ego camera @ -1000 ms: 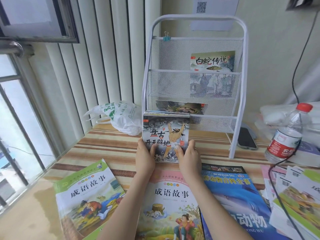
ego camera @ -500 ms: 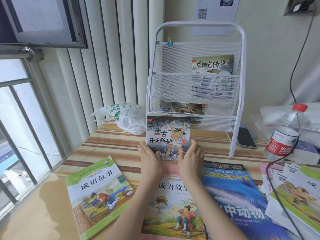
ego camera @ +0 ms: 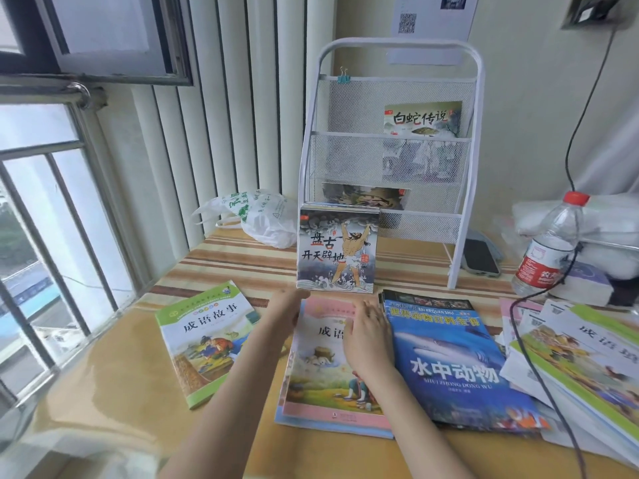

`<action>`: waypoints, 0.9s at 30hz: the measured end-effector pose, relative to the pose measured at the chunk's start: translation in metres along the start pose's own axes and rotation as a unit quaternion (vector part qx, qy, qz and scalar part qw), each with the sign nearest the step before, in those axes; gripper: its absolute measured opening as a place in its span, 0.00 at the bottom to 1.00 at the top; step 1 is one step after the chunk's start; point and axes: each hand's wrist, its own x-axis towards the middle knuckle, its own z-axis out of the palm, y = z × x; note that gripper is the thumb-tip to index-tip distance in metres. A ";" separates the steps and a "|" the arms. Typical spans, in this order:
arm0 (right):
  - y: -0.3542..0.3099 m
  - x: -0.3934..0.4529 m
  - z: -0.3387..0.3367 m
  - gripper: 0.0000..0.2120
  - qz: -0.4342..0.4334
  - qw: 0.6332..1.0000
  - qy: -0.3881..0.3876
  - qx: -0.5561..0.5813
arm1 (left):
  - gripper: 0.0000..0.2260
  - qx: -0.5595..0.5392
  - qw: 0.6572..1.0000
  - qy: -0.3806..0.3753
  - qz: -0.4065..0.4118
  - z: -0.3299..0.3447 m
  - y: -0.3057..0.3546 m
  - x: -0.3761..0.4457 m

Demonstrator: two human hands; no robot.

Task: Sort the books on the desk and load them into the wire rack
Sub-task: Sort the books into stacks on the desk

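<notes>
With the Pangu picture-book stack (ego camera: 336, 250) propped upright against the wire rack (ego camera: 397, 146), both hands are empty, fingers relaxed: left hand (ego camera: 285, 311) and right hand (ego camera: 368, 335) over the pink idiom-story book (ego camera: 321, 371). Next: square and lift it.

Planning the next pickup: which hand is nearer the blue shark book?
Right. The right hand lies on the pink book, right beside the blue shark book; the left hand is at the pink book's far left edge.
</notes>
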 end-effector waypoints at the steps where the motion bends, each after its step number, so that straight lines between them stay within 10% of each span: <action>1: 0.000 0.000 -0.001 0.19 0.000 1.000 0.005 0.006 | 0.13 -0.019 1.000 -0.010 -0.015 -0.002 0.000 0.000; 15: -0.005 -0.008 -0.016 0.20 0.054 0.964 0.098 0.242 | 0.13 0.064 0.982 0.025 0.174 -0.018 -0.018 -0.037; 22: -0.072 0.006 0.000 0.14 0.001 0.927 -0.177 0.330 | 0.15 -0.019 0.964 0.197 0.179 -0.111 0.007 -0.028; 27: -0.120 0.015 0.022 0.14 -0.005 0.935 -0.165 0.313 | 0.15 0.038 0.951 0.237 0.195 -0.150 0.003 -0.015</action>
